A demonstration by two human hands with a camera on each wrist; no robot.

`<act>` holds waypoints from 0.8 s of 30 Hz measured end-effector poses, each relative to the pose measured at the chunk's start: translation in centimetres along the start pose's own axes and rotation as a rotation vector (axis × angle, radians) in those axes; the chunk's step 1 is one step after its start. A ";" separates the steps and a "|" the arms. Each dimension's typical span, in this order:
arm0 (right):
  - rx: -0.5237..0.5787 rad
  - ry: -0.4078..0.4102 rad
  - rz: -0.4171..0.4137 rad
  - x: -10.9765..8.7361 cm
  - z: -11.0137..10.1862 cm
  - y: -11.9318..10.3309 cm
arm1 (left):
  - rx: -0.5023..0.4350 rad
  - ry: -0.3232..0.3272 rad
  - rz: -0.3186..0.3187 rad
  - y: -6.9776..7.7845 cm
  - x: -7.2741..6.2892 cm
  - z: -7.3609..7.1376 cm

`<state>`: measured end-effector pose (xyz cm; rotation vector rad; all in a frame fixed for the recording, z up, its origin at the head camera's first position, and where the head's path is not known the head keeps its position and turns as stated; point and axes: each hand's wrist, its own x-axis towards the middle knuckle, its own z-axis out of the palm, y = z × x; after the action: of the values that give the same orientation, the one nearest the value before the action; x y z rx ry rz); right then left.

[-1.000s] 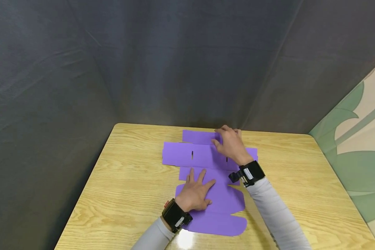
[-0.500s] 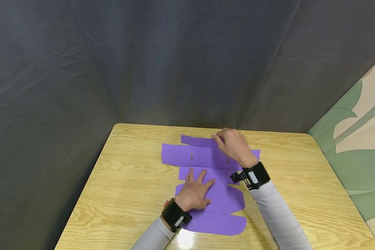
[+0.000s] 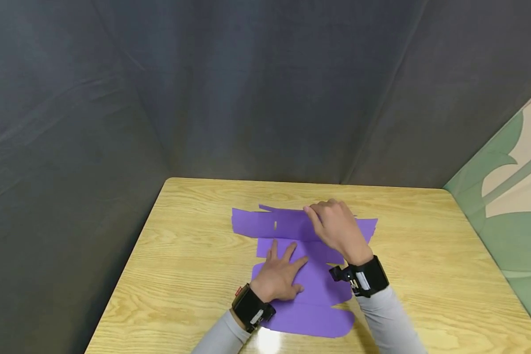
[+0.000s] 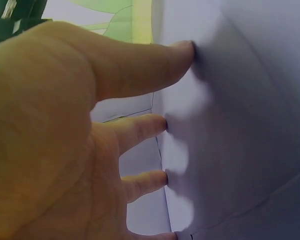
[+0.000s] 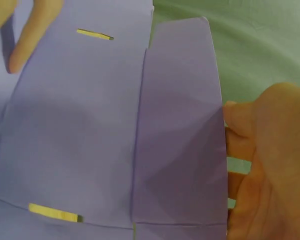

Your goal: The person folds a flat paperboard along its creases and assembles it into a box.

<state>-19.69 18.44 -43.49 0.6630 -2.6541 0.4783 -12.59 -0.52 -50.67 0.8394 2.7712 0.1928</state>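
A purple flat box blank (image 3: 309, 322) lies on the wooden table, its far part bent upward. My left hand (image 3: 276, 278) rests with spread fingers on its middle panel; in the left wrist view the fingertips touch the purple surface. At the far end my right hand (image 3: 336, 227) grips the edge flap (image 5: 182, 140), fingers curled behind it and partly hidden. The slotted panel (image 3: 294, 225) tilts up towards me, and the flap beyond it is mostly hidden in the head view. The right wrist view shows two narrow slots, with light wood visible through them.
The wooden table (image 3: 181, 246) reaches back to a dark grey curtain (image 3: 248, 98). A green and cream patterned cloth (image 3: 509, 221) hangs along the right side. Both wrists carry black camera straps.
My right hand has drawn the far flap up and towards me, and the slotted panel has risen with it. The left hand stays in place on the blank.
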 end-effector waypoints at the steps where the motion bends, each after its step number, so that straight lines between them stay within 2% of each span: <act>1: -0.010 0.012 0.010 -0.3 0.1 -0.1 | 0.000 -0.002 -0.003 0.0 0.0 0.0; 12: -0.023 0.003 0.119 -2.3 0.6 -1.4 | 0.039 0.002 -0.006 0.2 0.2 -0.2; 18: -0.024 0.000 0.109 -3.1 0.5 -2.1 | 0.071 0.007 0.034 -0.1 0.4 -0.2; 24: -0.022 -0.058 0.088 -3.5 0.2 -2.6 | 0.082 0.012 0.048 -0.6 0.8 -0.3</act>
<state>-15.59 17.56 -44.52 0.5630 -2.7480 0.4594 -13.63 -0.63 -50.68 0.9289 2.7881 0.0928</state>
